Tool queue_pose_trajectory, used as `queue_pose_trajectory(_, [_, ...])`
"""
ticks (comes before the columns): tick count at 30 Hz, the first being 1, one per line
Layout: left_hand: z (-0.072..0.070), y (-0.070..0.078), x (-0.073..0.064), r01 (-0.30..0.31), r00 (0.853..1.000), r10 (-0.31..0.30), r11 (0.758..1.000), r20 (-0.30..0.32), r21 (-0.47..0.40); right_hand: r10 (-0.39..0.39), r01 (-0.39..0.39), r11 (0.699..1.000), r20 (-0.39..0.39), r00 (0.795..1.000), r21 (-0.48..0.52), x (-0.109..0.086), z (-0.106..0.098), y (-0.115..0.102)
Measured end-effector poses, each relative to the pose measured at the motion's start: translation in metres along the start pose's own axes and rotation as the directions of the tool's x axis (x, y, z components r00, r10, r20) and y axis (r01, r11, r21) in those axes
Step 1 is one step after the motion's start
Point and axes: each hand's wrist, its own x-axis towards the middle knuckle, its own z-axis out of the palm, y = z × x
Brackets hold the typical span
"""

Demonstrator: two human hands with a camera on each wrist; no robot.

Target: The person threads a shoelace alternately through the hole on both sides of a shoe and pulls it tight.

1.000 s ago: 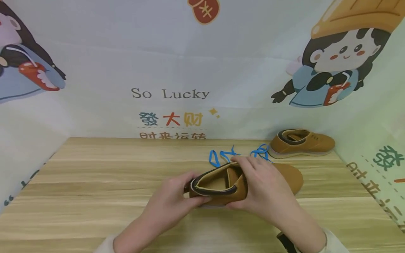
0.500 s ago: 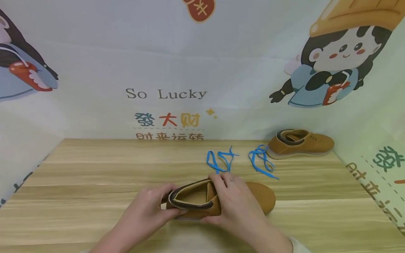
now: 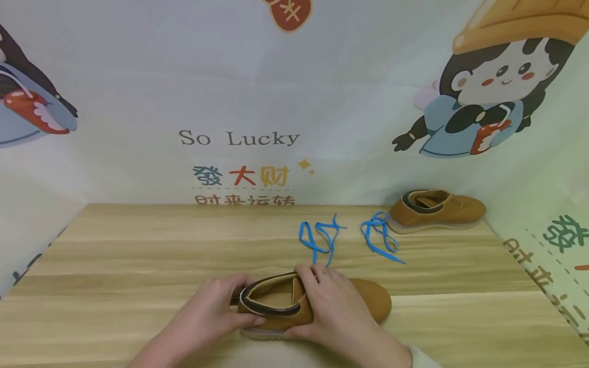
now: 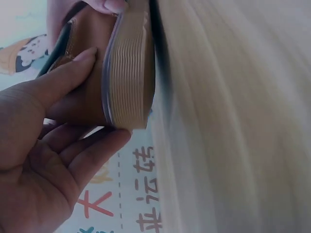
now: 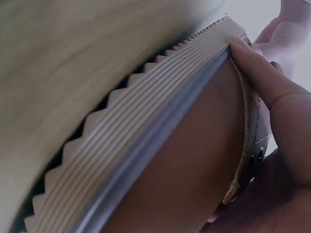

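Note:
A brown lace-up shoe (image 3: 374, 300), its eyelets bare of laces, is between both hands at the near middle of the table, toe pointing right. Its ribbed pale sole (image 4: 129, 68) runs right along the wood in both wrist views. My left hand (image 3: 209, 309) grips the heel, thumb on the near side and fingers round the back. Across the shoe's throat lies my right hand (image 3: 338, 306), thumb on the near side low by the sole (image 5: 160, 97) and fingers over the far side. The right hand hides the tongue area and most of the eyelets.
The matching brown shoe (image 3: 439, 210) stands at the back right corner, by the printed cloth wall (image 3: 340, 153). Two blue shoelaces (image 3: 322, 237) lie loosely bunched on the wooden table (image 3: 138, 255), one of them touching the area beside that shoe.
Both hands have carried the shoe left and toward the person, lowering it to the table. The blue shoelaces, partly covered before, show more fully. The back shoe has stayed put.

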Motion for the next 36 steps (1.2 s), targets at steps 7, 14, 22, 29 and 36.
queue_pose_trajectory(7, [0.0, -0.002, 0.001, 0.046, 0.998, -0.046, 0.999, 0.049, 0.003, -0.029, 0.03, 0.998, 0.023, 0.999, -0.06, -0.001, 0.002, -0.002])
queue_pose_trajectory(14, [0.003, 0.002, -0.003, 0.066, 0.995, -0.073, 0.993, 0.069, 0.094, -0.034, 0.037, 0.997, 0.037, 0.999, -0.07, -0.002, 0.006, -0.002])
queue_pose_trajectory(22, [-0.01, 0.025, 0.008, 0.071, 0.973, -0.1, 0.986, 0.206, 0.148, -0.051, 0.038, 0.997, 0.183, 0.982, 0.073, 0.005, -0.014, 0.008])
queue_pose_trajectory(29, [-0.009, 0.069, 0.041, 0.039, 0.962, -0.074, 0.99, 0.263, 0.137, -0.098, 0.014, 0.96, 0.289, 0.952, 0.28, 0.014, -0.05, 0.033])
queue_pose_trajectory(36, [0.015, 0.072, 0.053, -0.236, 0.962, 0.19, 0.94, 0.198, 0.246, -0.085, 0.039, 0.976, 0.208, 0.974, 0.215, 0.017, -0.074, 0.07])
